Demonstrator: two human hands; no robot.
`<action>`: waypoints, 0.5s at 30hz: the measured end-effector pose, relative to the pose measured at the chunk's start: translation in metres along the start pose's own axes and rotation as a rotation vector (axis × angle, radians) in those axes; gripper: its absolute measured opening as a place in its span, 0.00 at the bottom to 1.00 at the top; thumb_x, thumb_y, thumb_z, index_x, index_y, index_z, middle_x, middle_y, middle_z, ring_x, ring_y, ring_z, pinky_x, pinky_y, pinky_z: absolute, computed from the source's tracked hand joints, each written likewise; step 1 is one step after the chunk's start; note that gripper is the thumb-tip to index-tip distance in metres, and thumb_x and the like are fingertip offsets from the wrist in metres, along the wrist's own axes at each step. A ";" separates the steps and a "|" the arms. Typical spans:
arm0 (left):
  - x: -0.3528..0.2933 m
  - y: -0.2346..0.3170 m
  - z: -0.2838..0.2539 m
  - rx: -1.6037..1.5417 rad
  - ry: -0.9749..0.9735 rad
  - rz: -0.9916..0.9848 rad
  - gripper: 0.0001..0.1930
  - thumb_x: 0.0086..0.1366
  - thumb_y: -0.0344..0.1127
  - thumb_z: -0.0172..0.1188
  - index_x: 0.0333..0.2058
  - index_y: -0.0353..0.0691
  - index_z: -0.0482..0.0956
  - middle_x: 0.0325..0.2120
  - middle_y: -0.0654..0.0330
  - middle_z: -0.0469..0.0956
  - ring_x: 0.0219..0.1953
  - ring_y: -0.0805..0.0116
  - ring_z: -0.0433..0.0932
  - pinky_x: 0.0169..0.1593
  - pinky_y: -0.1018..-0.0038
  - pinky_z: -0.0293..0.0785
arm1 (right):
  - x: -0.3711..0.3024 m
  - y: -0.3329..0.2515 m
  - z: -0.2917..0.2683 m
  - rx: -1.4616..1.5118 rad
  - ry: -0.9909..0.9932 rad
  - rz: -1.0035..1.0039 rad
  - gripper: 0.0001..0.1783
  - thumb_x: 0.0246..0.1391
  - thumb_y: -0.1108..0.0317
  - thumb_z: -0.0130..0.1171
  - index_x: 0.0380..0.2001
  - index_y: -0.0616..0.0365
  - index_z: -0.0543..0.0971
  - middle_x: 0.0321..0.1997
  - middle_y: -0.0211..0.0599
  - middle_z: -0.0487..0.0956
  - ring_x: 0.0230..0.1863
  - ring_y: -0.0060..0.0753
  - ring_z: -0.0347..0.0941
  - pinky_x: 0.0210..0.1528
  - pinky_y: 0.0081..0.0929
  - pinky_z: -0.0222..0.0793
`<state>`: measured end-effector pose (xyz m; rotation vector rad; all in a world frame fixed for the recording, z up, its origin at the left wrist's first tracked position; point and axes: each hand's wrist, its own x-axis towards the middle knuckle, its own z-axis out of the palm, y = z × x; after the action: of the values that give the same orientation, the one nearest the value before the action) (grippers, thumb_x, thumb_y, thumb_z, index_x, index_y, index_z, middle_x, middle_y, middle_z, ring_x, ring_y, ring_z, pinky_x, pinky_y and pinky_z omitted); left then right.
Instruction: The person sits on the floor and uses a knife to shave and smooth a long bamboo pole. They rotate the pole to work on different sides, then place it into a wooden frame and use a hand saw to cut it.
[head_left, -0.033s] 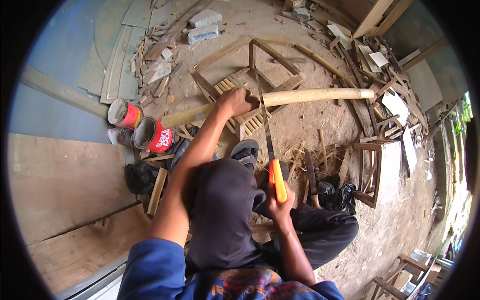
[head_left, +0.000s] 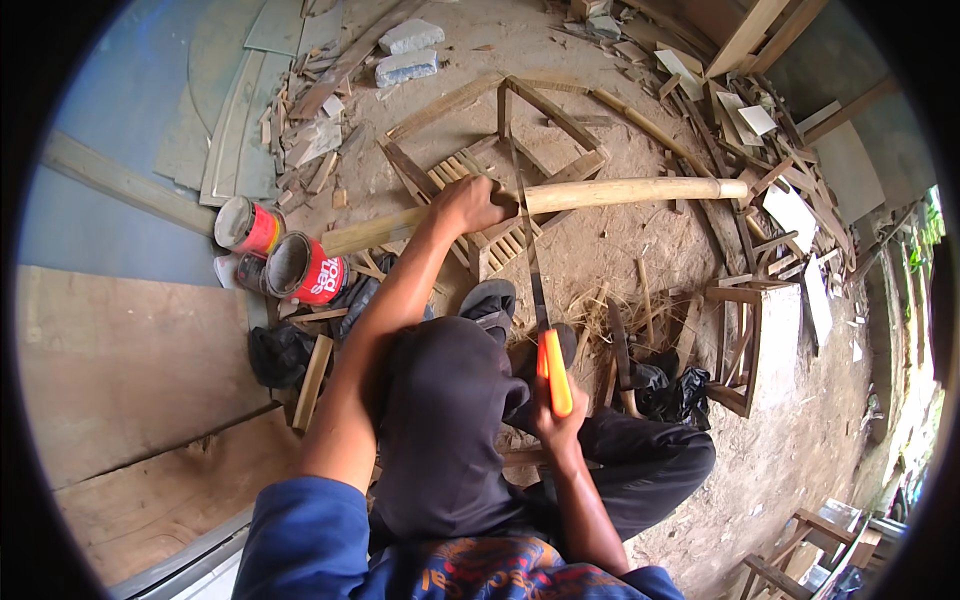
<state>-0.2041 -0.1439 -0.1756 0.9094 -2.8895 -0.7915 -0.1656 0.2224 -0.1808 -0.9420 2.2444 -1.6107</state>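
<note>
A long pale bamboo pole (head_left: 640, 193) lies crosswise in front of me, from near the paint cans to the right. My left hand (head_left: 470, 206) is closed around the pole near its middle. In my right hand (head_left: 560, 425) is a hand saw (head_left: 538, 290), gripped by its orange handle near my knee. The narrow dark blade points away from me and crosses the pole just right of my left hand. Part of the pole is hidden behind my left hand and forearm.
Two used red paint cans (head_left: 322, 276) stand at the left by a wooden panel (head_left: 130, 360). Beyond the pole lie wooden frames (head_left: 555, 115). Shavings, a black plastic bag (head_left: 692, 398) and a small wooden stand (head_left: 745, 340) are at the right, with scrap wood farther back.
My right hand and the saw have shifted slightly toward me. My left hand stays on the bamboo pole, which has hardly moved.
</note>
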 end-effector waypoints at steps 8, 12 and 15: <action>-0.004 0.015 -0.006 -0.019 0.000 -0.046 0.21 0.55 0.48 0.57 0.42 0.42 0.84 0.37 0.42 0.82 0.42 0.43 0.82 0.45 0.57 0.77 | 0.009 0.009 -0.005 0.041 0.008 -0.001 0.11 0.53 0.72 0.65 0.22 0.61 0.73 0.15 0.41 0.69 0.13 0.36 0.67 0.20 0.30 0.62; 0.004 0.011 -0.010 -0.019 0.005 -0.076 0.22 0.56 0.49 0.57 0.43 0.41 0.83 0.38 0.41 0.81 0.43 0.43 0.81 0.46 0.56 0.76 | 0.033 -0.011 0.005 0.061 -0.002 0.025 0.11 0.53 0.70 0.65 0.23 0.60 0.73 0.16 0.43 0.71 0.14 0.41 0.70 0.21 0.31 0.64; -0.008 0.033 -0.018 -0.111 0.080 -0.002 0.22 0.49 0.47 0.59 0.29 0.27 0.83 0.27 0.36 0.80 0.32 0.45 0.84 0.39 0.57 0.78 | -0.016 0.003 -0.018 0.014 0.010 -0.037 0.08 0.52 0.71 0.65 0.26 0.62 0.76 0.17 0.42 0.73 0.16 0.42 0.73 0.21 0.31 0.66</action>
<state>-0.2119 -0.1244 -0.1437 0.9106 -2.7464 -0.8838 -0.1638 0.2465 -0.1802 -0.9796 2.2323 -1.6471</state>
